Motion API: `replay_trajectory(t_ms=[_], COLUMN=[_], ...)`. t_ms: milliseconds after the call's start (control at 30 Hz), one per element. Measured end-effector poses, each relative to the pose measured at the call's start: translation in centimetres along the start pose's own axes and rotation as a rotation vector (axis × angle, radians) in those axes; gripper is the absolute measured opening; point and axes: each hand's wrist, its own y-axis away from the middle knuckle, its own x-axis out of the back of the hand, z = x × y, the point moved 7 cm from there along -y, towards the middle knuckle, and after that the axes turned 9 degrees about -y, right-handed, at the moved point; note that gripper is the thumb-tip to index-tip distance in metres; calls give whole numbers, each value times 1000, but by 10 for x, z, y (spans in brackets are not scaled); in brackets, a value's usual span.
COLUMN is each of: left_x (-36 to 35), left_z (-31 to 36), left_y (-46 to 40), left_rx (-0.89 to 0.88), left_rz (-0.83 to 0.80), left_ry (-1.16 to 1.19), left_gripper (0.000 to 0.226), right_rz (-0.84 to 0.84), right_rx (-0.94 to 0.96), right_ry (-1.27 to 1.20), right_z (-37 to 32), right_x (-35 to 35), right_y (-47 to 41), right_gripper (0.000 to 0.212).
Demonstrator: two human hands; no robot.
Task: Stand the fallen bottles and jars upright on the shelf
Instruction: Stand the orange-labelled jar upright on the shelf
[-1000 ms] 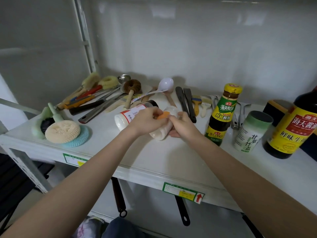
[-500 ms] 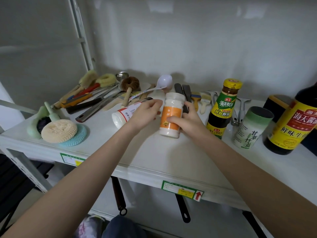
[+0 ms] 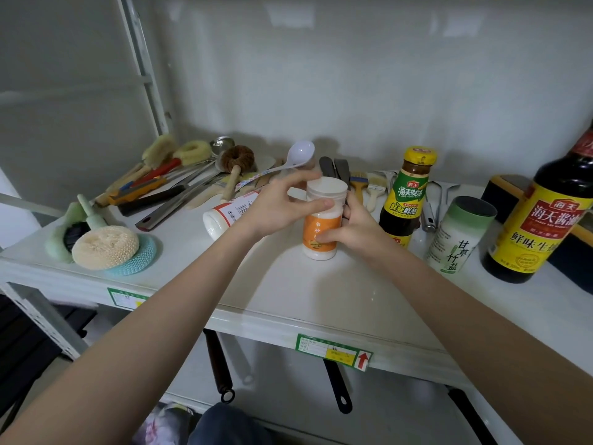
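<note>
Far left of the white metal shelf [image 3: 321, 303]: a beige round knitted scrubber [image 3: 105, 247] lying on a teal mesh scouring pad [image 3: 141, 260], a pale green brush holder just behind them. Behind, toward the wall, a loose heap of long-handled brushes and metal utensils [image 3: 173, 184], a white plastic ladle [image 3: 296, 157] lying at its right edge.

Centre-left: a white jar with a red-and-white label [image 3: 224, 213] lies on its side, base toward the camera, partly hidden by the left wrist. Left hand [image 3: 282, 207] is raised beside the cap of the white plastic jar with an orange label [image 3: 322, 232]; thumb tip touches the cap rim, fingers curved over the top, grip narrow.

Centre: the orange-labelled jar stands upright on the shelf. Right hand [image 3: 349, 231] wraps its lower half from the right, grip closed on the jar, fingers across the label.

Right: a dark sauce bottle with a yellow cap and green label [image 3: 407, 194] upright just behind the right hand; then a white-and-green cylindrical salt canister [image 3: 459, 232], upright; far right a large dark soy sauce bottle with a yellow-and-red label [image 3: 542, 220], upright
</note>
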Motion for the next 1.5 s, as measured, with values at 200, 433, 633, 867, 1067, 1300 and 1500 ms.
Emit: replay_trajectory(t_ms=[200,433,633,867,1067,1300,1500], left_x=[1,0,-6,-15,-19,-14,10], left_z=[7,13,14,15,15,20,23], left_y=[2,5,1,-1,-1,2,5], left_rx=[-5,-23,-51,-73,-63,-44,-1], left_rz=[20,41,38,27,29,-19,28], left_ry=[-13,-29,-25,-12,-22,-62,-70], left_gripper=[52,51,51,53,53,36,31], right_rz=[-3,32,80,101,98,117,200], right_rx=[40,165,247,233,213,224,403], right_ry=[80,60,276,389,389,409,485], right_z=[-10,-24,-39,-46,-46,-45,-77], right_x=[-1,6,9,14,17,17,13], right_y=[4,15,17,22,25,23,30], right_gripper=[83,64,74,71,70,81,62])
